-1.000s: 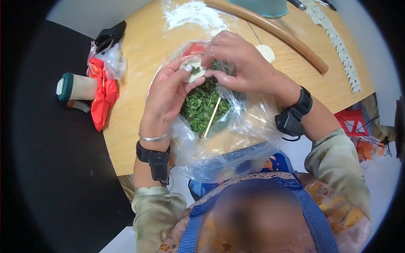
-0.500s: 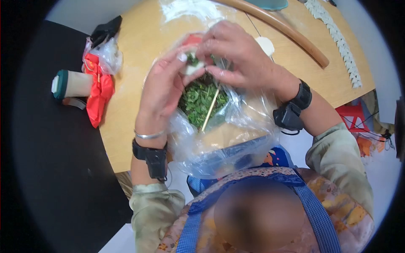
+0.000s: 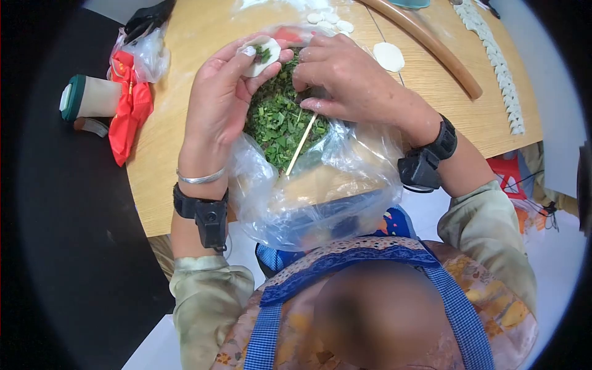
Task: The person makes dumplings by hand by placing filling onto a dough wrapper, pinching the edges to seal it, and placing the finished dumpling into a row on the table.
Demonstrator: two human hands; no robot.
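Observation:
My left hand cups a round dumpling wrapper with a small heap of chopped greens on it, the thumb resting on the wrapper's edge. Below and between the hands, chopped greens fill a container lined with a clear plastic bag. A thin wooden chopstick lies slanted across the greens. My right hand is over the right side of the filling, its fingers curled and its thumb at the chopstick's upper end. The fingertips are partly hidden.
A round wrapper lies right of the hands, and several smaller dough discs lie behind. A long wooden rolling pin crosses the table. Rows of shaped dough line the right. A red bag and a green-lidded cup stand left.
My hands have come apart. The right hand has left the wrapper for the chopstick's end, while the left keeps the wrapper, now more open to view. The whole view has shifted slightly.

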